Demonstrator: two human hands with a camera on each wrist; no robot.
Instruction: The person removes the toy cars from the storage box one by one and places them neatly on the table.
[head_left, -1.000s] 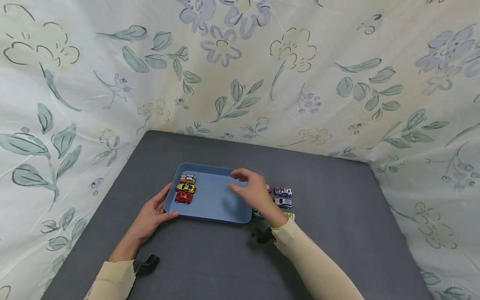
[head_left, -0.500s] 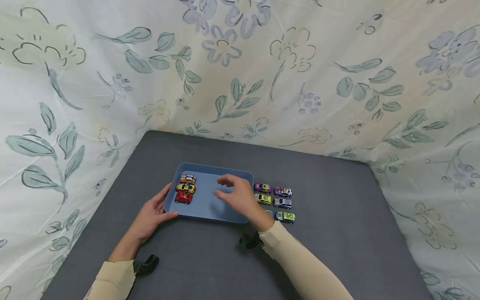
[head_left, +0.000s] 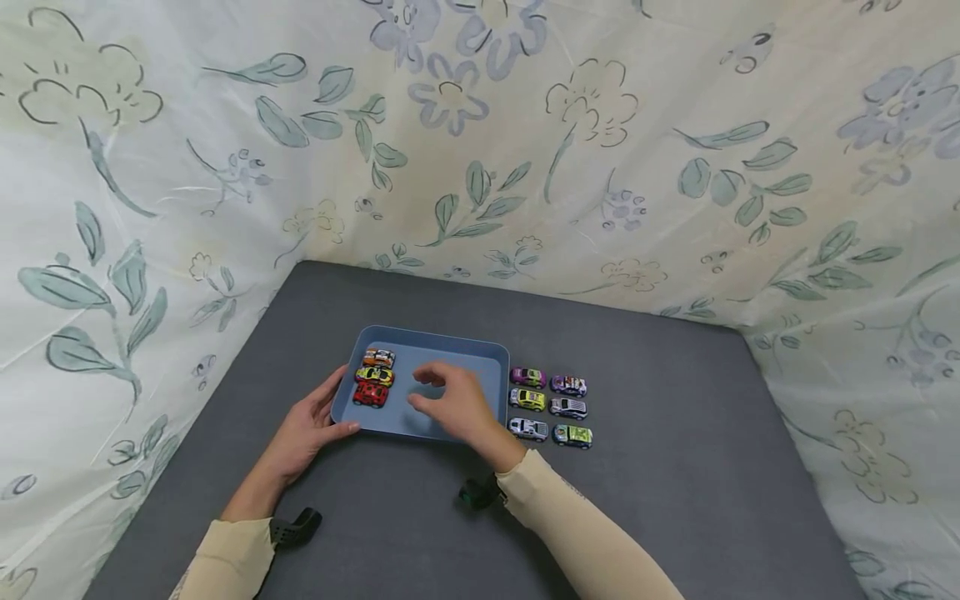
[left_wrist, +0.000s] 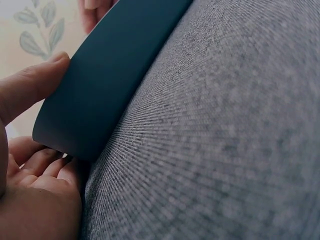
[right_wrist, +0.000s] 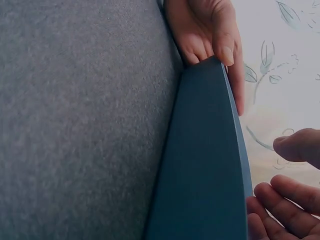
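A blue rectangular tray (head_left: 397, 417) lies on the dark grey cloth. My left hand (head_left: 303, 435) holds its left end, thumb at the near corner and fingers along the short side; the left wrist view shows the thumb (left_wrist: 37, 85) against the tray wall. Inside the tray at the left, an orange-and-white toy car (head_left: 378, 358), a yellow toy car (head_left: 374, 377) and a red toy car (head_left: 371, 395) stand in a column. Above the tray's middle hovers my right hand (head_left: 455, 404), thumb and fingers apart, with nothing between them.
Right of the tray, several toy cars stand in two columns, among them a purple car (head_left: 528, 377), a yellow car (head_left: 527, 399), a silver car (head_left: 528, 429) and a green car (head_left: 573, 436). A floral curtain (head_left: 487, 167) hangs behind the table (head_left: 660, 467).
My right hand has moved left across the tray, away from the toy cars on the table, which it partly hid before. The left hand and tray stay in place.
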